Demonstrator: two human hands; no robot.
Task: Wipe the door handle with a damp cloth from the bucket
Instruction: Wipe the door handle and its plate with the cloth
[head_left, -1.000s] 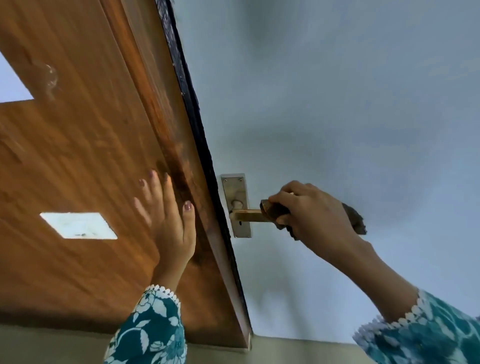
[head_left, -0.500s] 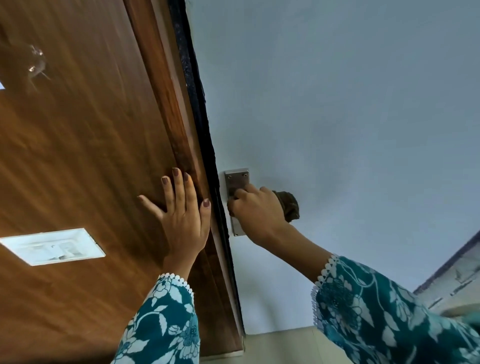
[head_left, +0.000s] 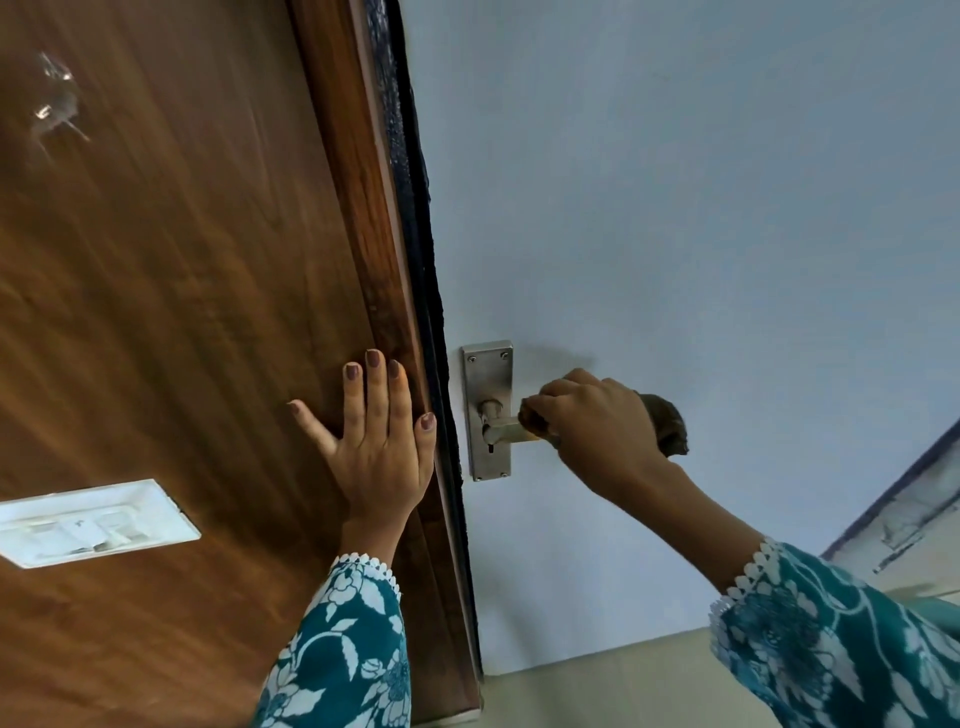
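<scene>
A metal lever door handle juts from a steel backplate on the pale blue door face. My right hand is closed around a dark brown cloth, wrapped over the lever's outer part. The cloth bulges out behind my knuckles and a bit shows at my fingertips. The lever's far end is hidden under hand and cloth. My left hand lies flat with fingers spread on the brown wooden surface, just left of the dark door edge. No bucket is in view.
The dark door edge runs steeply from top to bottom between the wood and the blue face. A white rectangular reflection shows on the glossy wood at lower left. A pale frame or ledge sits at the right edge.
My right hand with the cloth slid in to the backplate half a second ago, then back outward along the lever. My left hand stays pressed on the wood.
</scene>
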